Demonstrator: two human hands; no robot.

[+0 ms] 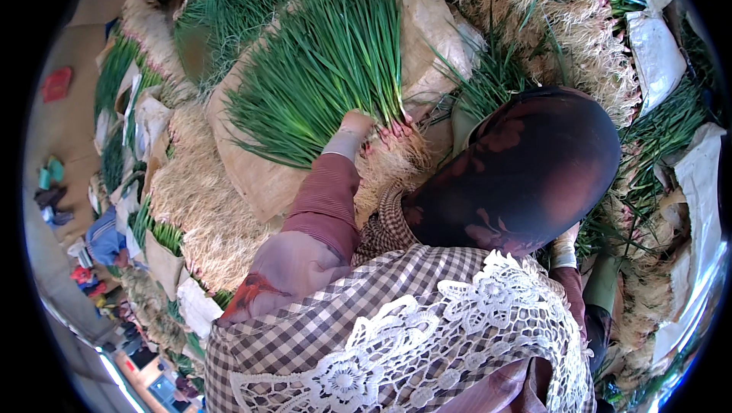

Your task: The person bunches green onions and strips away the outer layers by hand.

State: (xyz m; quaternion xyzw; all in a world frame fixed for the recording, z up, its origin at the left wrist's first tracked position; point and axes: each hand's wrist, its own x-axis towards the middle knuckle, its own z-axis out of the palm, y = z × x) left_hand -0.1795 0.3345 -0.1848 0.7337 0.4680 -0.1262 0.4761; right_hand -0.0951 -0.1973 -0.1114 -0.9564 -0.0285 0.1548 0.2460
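A large fan of spring onions (pixel 320 70) lies on tan sacking (pixel 435 40), with green leaves spread away from me and pinkish bulbs and pale roots toward my lap. My left hand (pixel 356 122) is closed at the lower stems, just left of the bulbs; its fingertips are lost among the leaves. Beyond my bent knee, low on the right, my right hand (pixel 566 247) shows only around the wrist. The knee hides its fingers, so what it touches cannot be seen. Loose green leaves lie beside it.
My dark patterned knee (pixel 526 161) rises between the hands. Piled bundles with dry roots (pixel 202 184) line the left, and more roots (pixel 564 24) the upper right. White sacks (pixel 656 55) edge the right. At far left a person in blue (pixel 105 238) is near other piles.
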